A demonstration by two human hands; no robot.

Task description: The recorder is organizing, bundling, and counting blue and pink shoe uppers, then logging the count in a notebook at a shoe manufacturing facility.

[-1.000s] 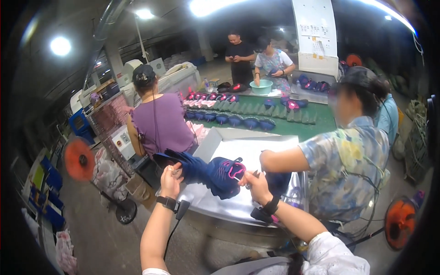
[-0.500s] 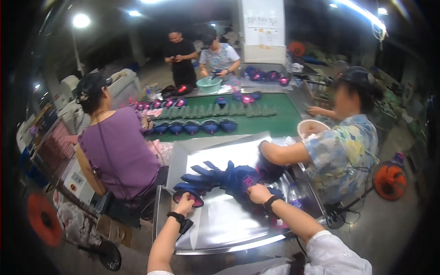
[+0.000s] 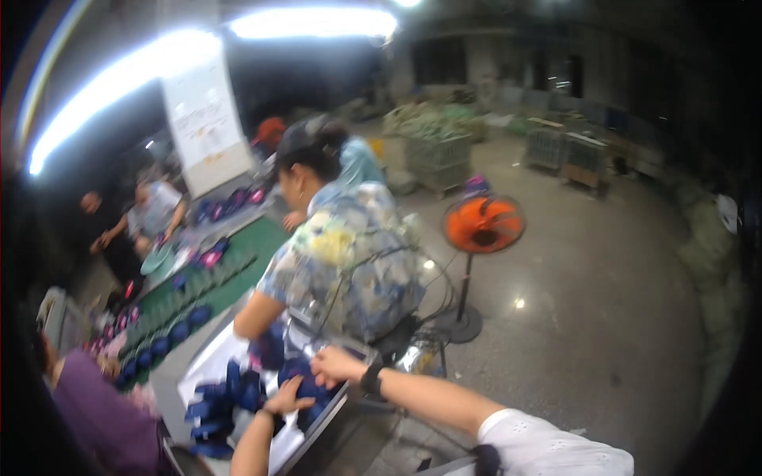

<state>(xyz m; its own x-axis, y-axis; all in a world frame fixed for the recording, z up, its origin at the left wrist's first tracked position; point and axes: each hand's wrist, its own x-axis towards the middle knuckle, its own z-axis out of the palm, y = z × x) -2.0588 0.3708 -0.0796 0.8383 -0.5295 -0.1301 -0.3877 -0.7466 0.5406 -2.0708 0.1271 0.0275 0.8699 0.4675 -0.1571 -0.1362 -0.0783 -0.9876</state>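
My left hand lies at the near right part of the metal tray table, fingers apart, touching or just over dark blue cap-like pieces. My right hand is at the tray's right edge, its fingers curled together. Whatever it holds is blurred and I cannot make it out. Left of my hands, a fanned stack of dark blue caps lies on the tray. Another blue cap with pink on it lies beyond my hands, beside a co-worker's arm.
A co-worker in a flowered shirt stands close ahead; another in purple is at the left. Rows of blue caps line the green table. An orange fan stands on the floor at the right.
My view has swung to the right. The dark cap with a pink edge is no longer in my left hand, which has moved next to my right hand. My right hand has left the stack for the tray's edge.
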